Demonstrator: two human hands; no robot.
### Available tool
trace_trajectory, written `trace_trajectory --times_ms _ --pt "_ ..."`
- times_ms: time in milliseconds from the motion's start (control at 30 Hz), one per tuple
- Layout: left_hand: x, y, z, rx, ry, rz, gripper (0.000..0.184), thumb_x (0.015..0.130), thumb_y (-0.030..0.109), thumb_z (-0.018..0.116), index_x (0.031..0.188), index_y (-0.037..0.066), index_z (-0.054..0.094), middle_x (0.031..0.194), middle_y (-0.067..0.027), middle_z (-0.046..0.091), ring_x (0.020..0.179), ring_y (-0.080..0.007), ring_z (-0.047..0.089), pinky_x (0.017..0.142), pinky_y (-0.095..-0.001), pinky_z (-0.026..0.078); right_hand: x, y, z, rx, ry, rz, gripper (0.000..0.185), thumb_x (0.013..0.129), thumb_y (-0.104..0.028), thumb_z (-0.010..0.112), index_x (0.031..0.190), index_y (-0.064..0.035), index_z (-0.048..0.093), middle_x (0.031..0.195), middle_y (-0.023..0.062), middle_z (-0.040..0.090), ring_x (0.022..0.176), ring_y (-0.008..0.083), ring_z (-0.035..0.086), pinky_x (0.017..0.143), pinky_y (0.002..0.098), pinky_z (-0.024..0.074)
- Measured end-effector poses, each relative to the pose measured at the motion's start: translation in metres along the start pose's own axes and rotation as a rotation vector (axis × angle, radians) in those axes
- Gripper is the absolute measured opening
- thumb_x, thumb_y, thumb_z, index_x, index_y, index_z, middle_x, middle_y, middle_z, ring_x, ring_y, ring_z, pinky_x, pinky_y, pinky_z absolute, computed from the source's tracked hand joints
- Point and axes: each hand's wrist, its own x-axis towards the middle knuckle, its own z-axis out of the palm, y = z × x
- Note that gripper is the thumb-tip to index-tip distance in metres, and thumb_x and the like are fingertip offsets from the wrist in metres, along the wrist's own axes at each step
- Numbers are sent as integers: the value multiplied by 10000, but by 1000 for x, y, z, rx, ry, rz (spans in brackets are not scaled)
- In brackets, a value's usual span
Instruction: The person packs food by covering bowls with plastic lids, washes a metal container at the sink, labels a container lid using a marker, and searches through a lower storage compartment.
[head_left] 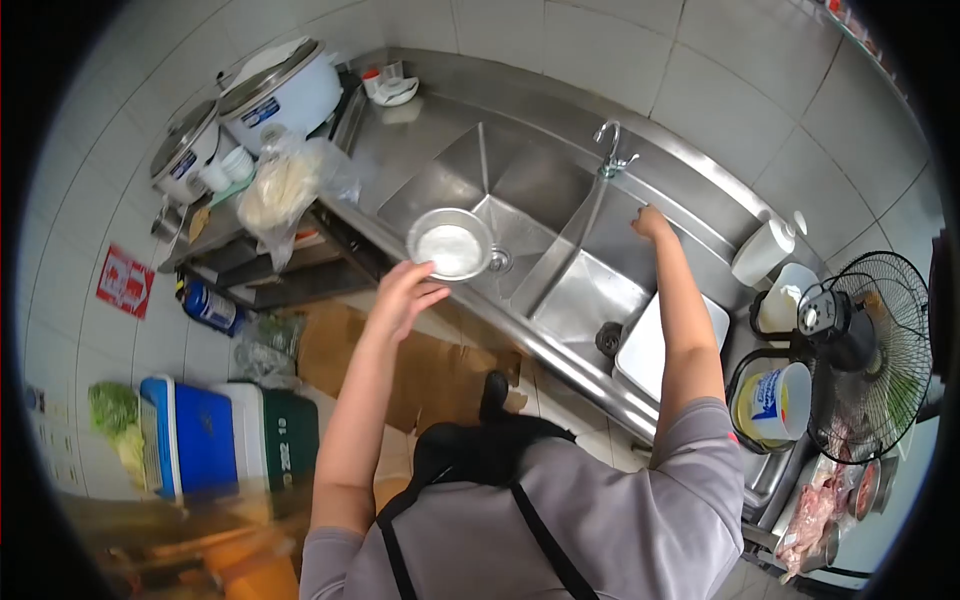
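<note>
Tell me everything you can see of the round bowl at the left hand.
The bowl is round, grey and metallic-looking, with a thin rim. It is held above the left sink basin, the left hand gripping its near edge. Whether the whitish patch inside is contents or glare, I cannot tell.

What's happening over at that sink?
Someone is at a steel double sink, holding a round metal bowl in their left hand over the left basin. Their right hand is stretched out near the faucet, fingers curled; I can't tell whether it holds anything. A white rectangular item, perhaps a tray or board, sits at the right basin.
</note>
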Motion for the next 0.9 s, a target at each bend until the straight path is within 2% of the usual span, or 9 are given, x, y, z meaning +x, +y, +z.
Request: trace_trajectory --times_ms 133,333,467,600,667,733,800,867,900 --pt "112 -15 39 81 -128 -134 311 765 123 648 1000 -28 510 935 -107 564 815 -188 577 774 -315 510 60 -11 -23 77 113 246 425 768 -172 542 1158 -5 515 1302 141 400 1140 315 450 869 421 433" --pt "236 -39 93 170 -276 -280 332 795 122 633 1043 -53 501 1006 -105 554 920 -176 569 838 -265 489 135 -9 -5 -119 480 199 310 823 -115 417 1099 -41 535 1252 84 437 1160 241 420 909 378 397" --pt "279 -53 116 154 -337 -330 313 801 113 625 1037 -51 502 1003 -109 553 940 -177 561 855 -269 484 129 -20 -37 -92 156 233 303 829 -130 388 1030 -34 593 1216 94 495 1131 243 453 886 363 418" --pt "316 -73 129 81 -337 -365 254 782 106 648 960 -37 537 966 -107 558 904 -193 555 855 -311 489 124 -1 -4 6 320 136 177 744 -30 503 854 -17 641 970 142 596 902 281 580 785 388 479" --pt "332 -84 132 79 -321 -387 216 769 79 652 926 -27 547 947 -104 558 888 -201 553 834 -315 497 102 -31 -28 452 648 116 141 720 -15 541 819 16 637 867 153 622 783 297 607 743 379 487" --pt "337 -91 135 92 -302 -408 209 769 69 647 926 -27 547 952 -103 555 890 -203 553 826 -311 499 82 -65 -54 1155 185 188 153 697 -19 566 826 34 630 805 175 627 724 315 607 701 370 481" --pt "336 -96 141 115 -327 -400 230 784 92 630 955 -37 545 978 -110 545 899 -207 550 825 -312 500 77 -87 -49 1005 58 170 170 689 -43 571 833 19 636 716 159 623 679 303 608 658 379 472" --pt "330 -94 147 124 -371 -407 244 790 112 626 967 -35 546 985 -112 540 907 -209 547 821 -310 503 90 -94 -29 622 221 54 147 695 -74 572 810 -17 643 692 131 612 664 249 603 639 361 467" --pt "332 -94 148 138 -387 -398 291 767 124 643 991 -27 535 938 -98 563 862 -201 566 774 -313 512 90 -107 -26 590 498 -59 130 657 -121 612 739 -26 647 612 125 593 598 211 594 605 338 471"
